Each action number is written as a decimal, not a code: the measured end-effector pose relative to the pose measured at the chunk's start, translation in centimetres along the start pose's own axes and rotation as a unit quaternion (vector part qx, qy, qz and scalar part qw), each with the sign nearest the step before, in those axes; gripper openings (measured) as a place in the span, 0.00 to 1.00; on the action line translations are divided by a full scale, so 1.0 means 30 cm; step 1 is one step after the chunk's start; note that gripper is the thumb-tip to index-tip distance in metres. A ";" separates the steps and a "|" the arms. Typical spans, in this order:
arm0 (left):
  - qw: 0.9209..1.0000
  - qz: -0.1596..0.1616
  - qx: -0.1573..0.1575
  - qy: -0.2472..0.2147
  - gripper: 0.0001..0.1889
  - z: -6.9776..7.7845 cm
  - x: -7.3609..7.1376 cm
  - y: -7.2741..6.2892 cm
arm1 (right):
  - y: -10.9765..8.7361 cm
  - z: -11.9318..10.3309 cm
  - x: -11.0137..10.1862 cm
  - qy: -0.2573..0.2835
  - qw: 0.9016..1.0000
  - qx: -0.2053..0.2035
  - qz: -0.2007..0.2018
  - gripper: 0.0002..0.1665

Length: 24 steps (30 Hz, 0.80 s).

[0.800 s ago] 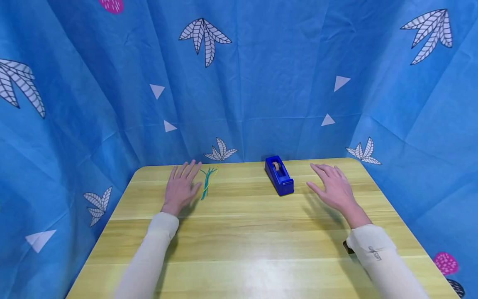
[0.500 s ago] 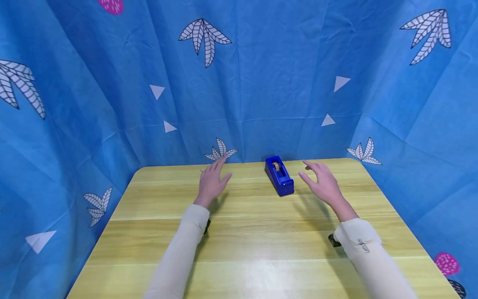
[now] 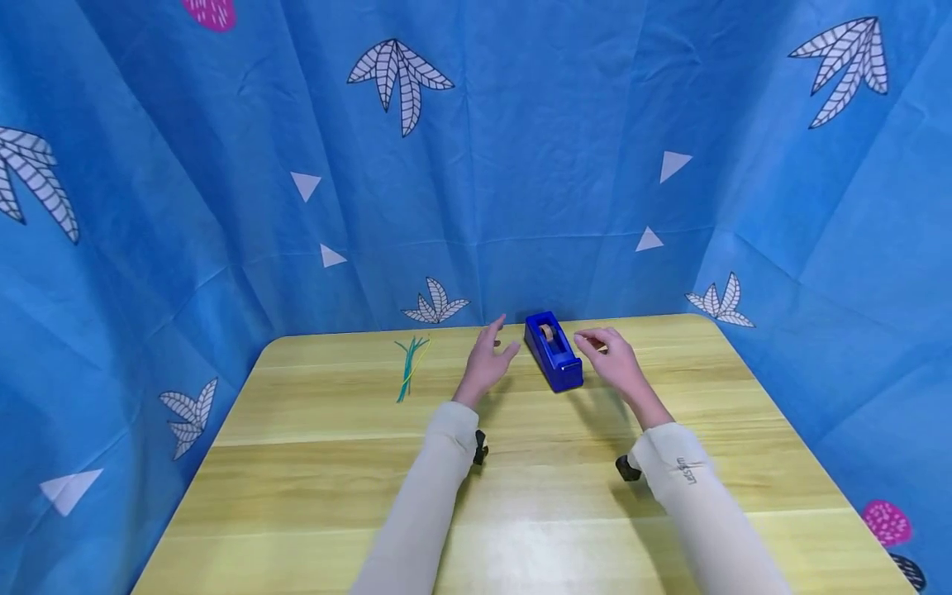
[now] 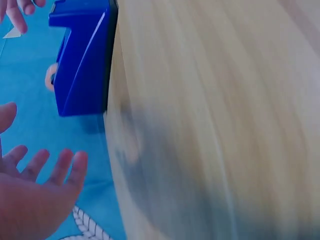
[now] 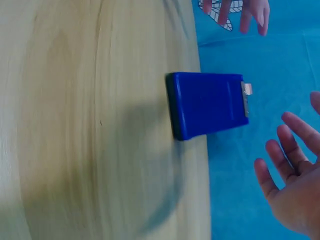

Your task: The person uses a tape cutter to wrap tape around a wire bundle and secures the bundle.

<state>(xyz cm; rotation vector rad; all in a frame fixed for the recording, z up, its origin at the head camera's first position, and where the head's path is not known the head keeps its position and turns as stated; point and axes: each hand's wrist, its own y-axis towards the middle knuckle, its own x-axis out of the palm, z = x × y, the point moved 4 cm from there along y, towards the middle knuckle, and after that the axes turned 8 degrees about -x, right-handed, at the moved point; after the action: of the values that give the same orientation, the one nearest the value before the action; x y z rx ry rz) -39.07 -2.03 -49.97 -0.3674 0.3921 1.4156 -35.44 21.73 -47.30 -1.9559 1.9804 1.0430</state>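
A blue tape dispenser (image 3: 556,360) with a small roll of tape (image 3: 548,332) stands near the table's far edge, its cutter end toward me. To its left my left hand (image 3: 485,362) hovers with fingers loosely bent, apart from it. On the other side is my right hand (image 3: 611,360), close to the dispenser, its thumb and fingers curving toward each other with nothing held. Both wrist views show a gap between the hands and the dispenser (image 4: 85,65). In the right wrist view a tape end (image 5: 248,89) sticks out past the cutter.
Several thin green and yellow strips (image 3: 409,368) lie on the wooden table (image 3: 327,463) at the left. A blue patterned curtain (image 3: 550,165) hangs directly behind the table and along both sides.
My left hand has moved right from beside the strips, which show again, to beside the dispenser. My right hand has moved left toward the dispenser, its fingers bending more. The dispenser stays put.
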 end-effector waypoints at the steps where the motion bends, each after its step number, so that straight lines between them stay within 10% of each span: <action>1: 1.000 -0.004 -0.006 -0.010 0.33 -0.001 0.015 0.003 | -0.001 0.007 0.010 -0.002 1.000 0.007 -0.003 0.25; 24: 0.999 -0.004 -0.038 -0.036 0.37 0.022 0.227 0.019 | -0.001 0.087 0.103 -0.008 0.996 0.081 -0.031 0.20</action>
<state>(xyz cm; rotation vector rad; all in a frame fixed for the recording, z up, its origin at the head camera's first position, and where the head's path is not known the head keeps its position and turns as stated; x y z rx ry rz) -38.84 4.32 -52.61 -0.3779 0.2792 1.4350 -36.71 20.73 -51.00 -1.9036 1.9178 0.8538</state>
